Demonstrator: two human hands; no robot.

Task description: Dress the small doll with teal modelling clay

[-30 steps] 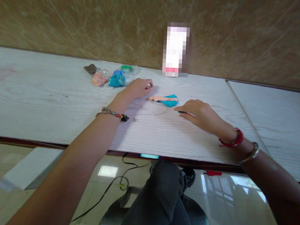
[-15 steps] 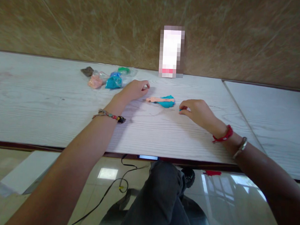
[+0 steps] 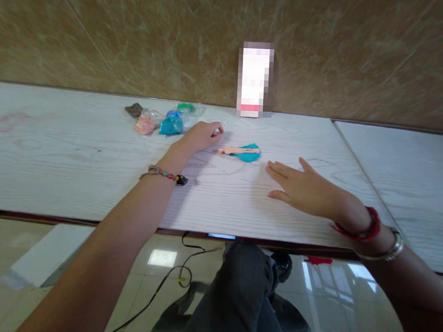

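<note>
A small figure of peach-coloured modelling clay (image 3: 231,150) lies lengthwise on the table, with a flattened blue clay piece (image 3: 249,156) spread around its right part. Just beyond its left end rests my left hand (image 3: 206,135), closed, thumb and fingers curled together. Whether anything is inside that curl is hidden. To the right of the figure, my right hand (image 3: 304,189) is palm down at the tabletop, fingers stretched and thumb apart. What lies beneath its palm cannot be seen.
Behind my left hand lie bags of clay: blue (image 3: 171,123), peach (image 3: 145,124), green (image 3: 186,106) and a brown lump (image 3: 134,110). A pixelated phone-like screen (image 3: 252,81) leans on the marbled wall. A black cable (image 3: 161,283) runs over the floor below the white wooden table (image 3: 78,169).
My right hand has gone from pinching a tiny blue clay bit to lying flat and spread, slightly nearer me. That bit is out of sight now. My left hand keeps its curled pose.
</note>
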